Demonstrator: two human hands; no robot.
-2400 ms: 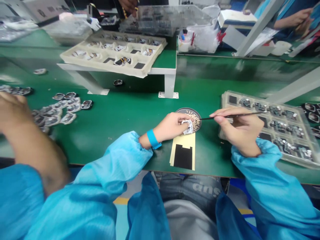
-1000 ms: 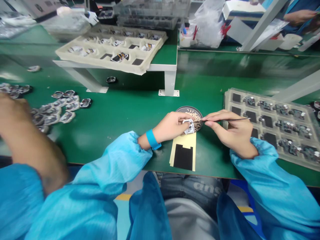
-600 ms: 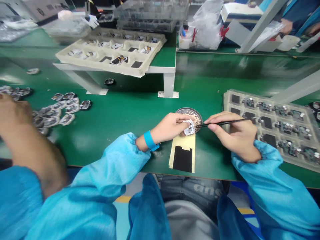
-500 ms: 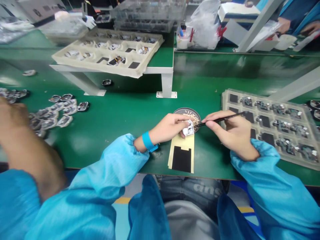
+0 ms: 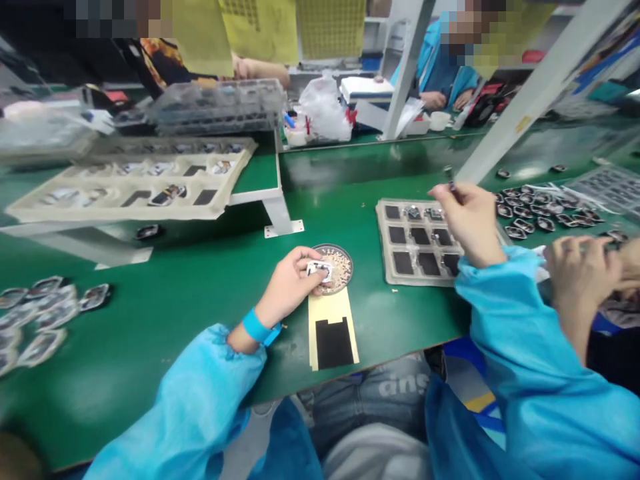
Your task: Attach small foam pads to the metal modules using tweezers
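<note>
My left hand (image 5: pixel 289 285) is closed round a small white plastic housing (image 5: pixel 314 268), thumb on its face, at the left side of a round dish (image 5: pixel 349 257). Many tiny pale pieces lie in that dish. Just below it, a yellow paper sheet (image 5: pixel 327 303) carries a black patch (image 5: pixel 334 343). Over the far right part of a compartmented tray (image 5: pixel 387 263), my right hand (image 5: pixel 470 217) is raised and closed on black tweezers (image 5: pixel 451 179), of which only a short, blurred length shows. Small electronic boards (image 5: pixel 413 213) sit in some tray compartments.
Left, a raised shelf (image 5: pixel 273 197) bears a tray of parts (image 5: pixel 220 203). White-rimmed housings (image 5: pixel 50 310) lie at left, dark ones (image 5: pixel 525 207) at right. A co-worker's hands (image 5: pixel 580 280) are close to my right sleeve. A slanted white post (image 5: pixel 500 147) rises behind the tray.
My view has swung right and up. My right hand has left the white housing with the tweezers and moved up and right over the tray. My left hand still holds the housing at the dish.
</note>
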